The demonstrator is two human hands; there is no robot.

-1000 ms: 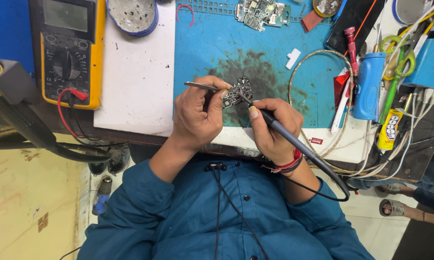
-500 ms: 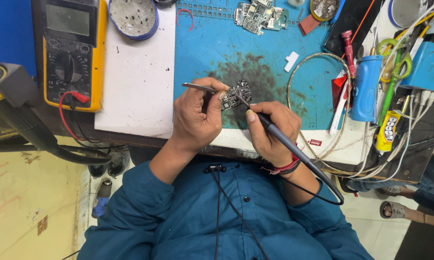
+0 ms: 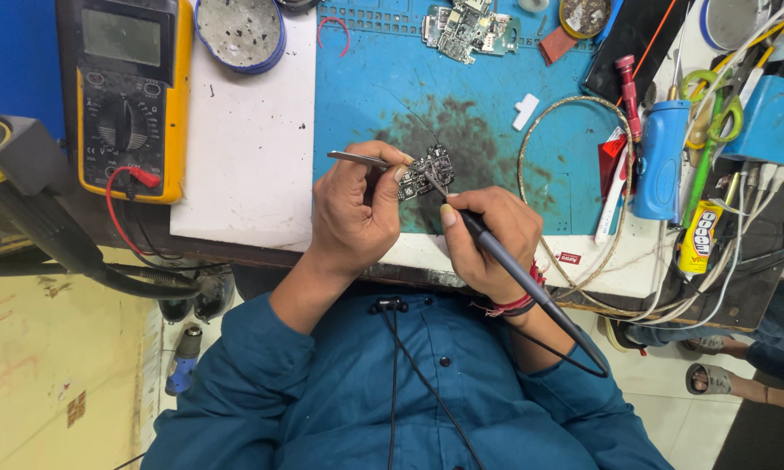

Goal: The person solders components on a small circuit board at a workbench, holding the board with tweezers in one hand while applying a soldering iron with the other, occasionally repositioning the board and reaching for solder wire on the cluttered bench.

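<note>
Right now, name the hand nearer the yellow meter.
Left. The left hand, gripping tweezers, is right of the meter; the right hand, gripping a soldering iron, lies beyond it.

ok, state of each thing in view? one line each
Left hand: grips tweezers and the small board.
Right hand: holds soldering iron, tip on the board.
Multimeter: screen blank, red lead plugged in.
Tin: open, lidless.
Second board: lying untouched.
</note>
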